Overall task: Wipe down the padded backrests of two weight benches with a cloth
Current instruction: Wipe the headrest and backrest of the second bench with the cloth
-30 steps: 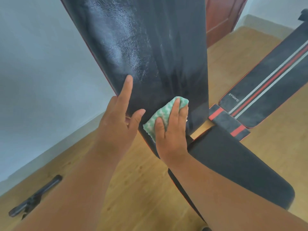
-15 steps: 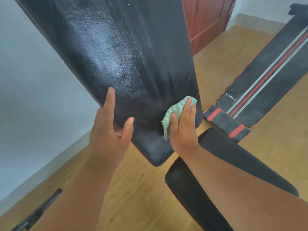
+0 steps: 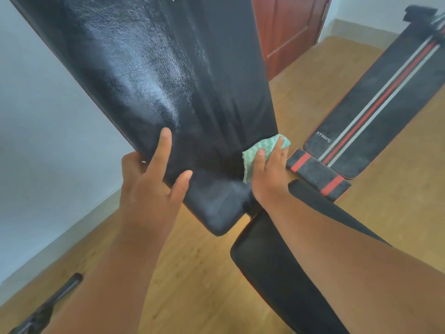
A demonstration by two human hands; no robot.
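Observation:
A raised black padded backrest [image 3: 168, 75] fills the upper middle of the view, shiny and streaked. My left hand [image 3: 149, 189] grips its lower left edge, thumb behind the pad, index and another finger lying on the front. My right hand [image 3: 269, 172] presses a green-and-white cloth [image 3: 257, 150] against the backrest's lower right edge, fingers laid over the cloth. The bench's black seat pad [image 3: 277, 273] lies under my right forearm. A second bench's backrest [image 3: 385, 102], black with red and grey stripes, lies at the right.
Wooden floor [image 3: 197, 273] spreads below. A pale wall [image 3: 43, 131] runs along the left, and a red-brown door [image 3: 289, 27] stands at the back. A black bar [image 3: 48, 307] lies on the floor at the lower left. A small black-and-red pad [image 3: 317, 174] sits beside the second bench.
My right hand has slid the cloth rightwards across the lower backrest to its right edge. My left hand has kept its hold on the left edge. The view has shifted a little.

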